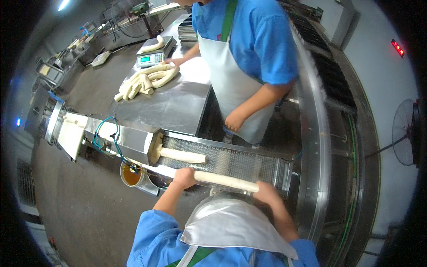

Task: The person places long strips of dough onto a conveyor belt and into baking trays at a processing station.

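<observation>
A long pale dough roll lies level between my two hands at the near edge of the mesh conveyor belt. My left hand is closed around its left end. At its right end, the fingers of my right hand wrap the dough, a little blurred. A second dough roll rests on the belt just beyond, its left end at the opening of the metal machine housing. Whether the roll in my hands touches the belt or hangs just above its edge, I cannot tell.
Across the belt stands a co-worker in an apron, one hand by a heap of dough pieces on the steel table. A scale carries more dough. Below the machine is a bucket of amber liquid. A rail runs at right.
</observation>
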Demonstrator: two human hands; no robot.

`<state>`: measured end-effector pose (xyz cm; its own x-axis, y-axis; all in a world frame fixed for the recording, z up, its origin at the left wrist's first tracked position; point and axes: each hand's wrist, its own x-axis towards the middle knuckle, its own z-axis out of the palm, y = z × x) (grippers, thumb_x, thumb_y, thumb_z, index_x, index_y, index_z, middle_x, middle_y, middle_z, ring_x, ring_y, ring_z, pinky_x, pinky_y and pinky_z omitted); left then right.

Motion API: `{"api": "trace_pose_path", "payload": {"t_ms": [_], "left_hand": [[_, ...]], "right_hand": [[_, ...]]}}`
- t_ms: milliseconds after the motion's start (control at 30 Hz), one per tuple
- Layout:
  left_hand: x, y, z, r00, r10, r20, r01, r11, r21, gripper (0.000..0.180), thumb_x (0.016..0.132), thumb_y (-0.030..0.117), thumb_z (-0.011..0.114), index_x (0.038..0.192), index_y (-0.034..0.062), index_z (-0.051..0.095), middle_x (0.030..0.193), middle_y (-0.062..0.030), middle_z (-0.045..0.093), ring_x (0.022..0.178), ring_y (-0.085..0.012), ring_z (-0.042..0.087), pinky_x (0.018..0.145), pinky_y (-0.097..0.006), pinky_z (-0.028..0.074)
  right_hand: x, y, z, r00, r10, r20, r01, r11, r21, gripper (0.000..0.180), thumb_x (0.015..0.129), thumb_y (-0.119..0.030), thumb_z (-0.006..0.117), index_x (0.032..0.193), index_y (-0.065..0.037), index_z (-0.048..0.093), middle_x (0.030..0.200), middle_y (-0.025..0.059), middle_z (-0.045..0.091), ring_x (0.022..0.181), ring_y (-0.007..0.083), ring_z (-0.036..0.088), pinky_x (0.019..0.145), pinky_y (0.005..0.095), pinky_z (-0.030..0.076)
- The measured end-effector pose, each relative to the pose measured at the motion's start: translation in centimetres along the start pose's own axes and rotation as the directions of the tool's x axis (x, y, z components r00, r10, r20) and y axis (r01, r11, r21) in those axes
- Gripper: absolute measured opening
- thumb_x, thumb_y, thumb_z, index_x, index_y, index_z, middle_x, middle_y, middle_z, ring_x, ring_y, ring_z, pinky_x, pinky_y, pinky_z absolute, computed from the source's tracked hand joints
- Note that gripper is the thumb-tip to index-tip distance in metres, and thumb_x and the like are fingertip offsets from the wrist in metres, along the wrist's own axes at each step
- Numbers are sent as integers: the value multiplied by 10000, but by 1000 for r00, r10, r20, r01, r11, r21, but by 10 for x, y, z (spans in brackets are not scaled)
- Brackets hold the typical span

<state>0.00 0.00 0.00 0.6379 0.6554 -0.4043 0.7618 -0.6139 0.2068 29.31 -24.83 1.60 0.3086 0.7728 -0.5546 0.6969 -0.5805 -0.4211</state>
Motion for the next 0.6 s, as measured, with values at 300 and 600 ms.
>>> {"api": "trace_pose_path", "payload": {"t_ms": [300,600], "left_hand": [[13,8,9,999,-8,38,10,999,-52,201,739,158,588,879,57,690,902,-191,699,877,-346,677,796,-433,529],[8,-1,13,1000,-6,26,7,999,-41,219,747,143,567,911,57,682,917,-187,700,899,-344,673,803,-436,529]], "right_hand": [[3,4,11,994,32,-103,-29,999,29,398,692,-240,735,1011,-53,588,947,217,676,911,397,654,800,482,514],[3,-9,16,994,84,-66,-82,996,36,407,697,-221,731,1045,-51,607,997,219,675,960,391,649,836,454,511]]}}
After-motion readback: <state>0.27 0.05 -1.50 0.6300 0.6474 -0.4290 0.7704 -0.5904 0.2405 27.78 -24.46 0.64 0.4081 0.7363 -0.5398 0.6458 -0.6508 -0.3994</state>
